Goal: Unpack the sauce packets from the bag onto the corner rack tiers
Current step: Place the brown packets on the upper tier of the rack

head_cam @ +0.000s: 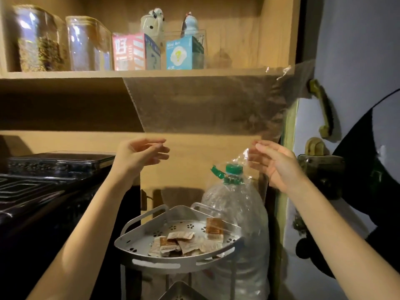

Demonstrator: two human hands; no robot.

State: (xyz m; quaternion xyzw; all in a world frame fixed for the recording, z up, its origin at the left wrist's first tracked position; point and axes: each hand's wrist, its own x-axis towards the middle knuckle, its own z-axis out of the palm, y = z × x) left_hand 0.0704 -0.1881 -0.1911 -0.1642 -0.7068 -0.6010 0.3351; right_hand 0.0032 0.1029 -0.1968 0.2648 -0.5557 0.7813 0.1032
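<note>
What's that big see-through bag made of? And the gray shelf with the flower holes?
The bag looks like thin clear plastic: the wood shows through it, and it crinkles. The gray rack tier holding the sauce packets looks like matte painted metal, though molded plastic is possible.

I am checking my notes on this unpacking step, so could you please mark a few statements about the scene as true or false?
1. Sauce packets lie on the rack's top tier. True.
2. The clear bag is held upside down above the rack. True.
3. The bottle has a red cap. False: it is green.
4. The left hand rests on the rack. False: it is raised at the bag's edge.
5. The right hand grips plastic. True.
</note>
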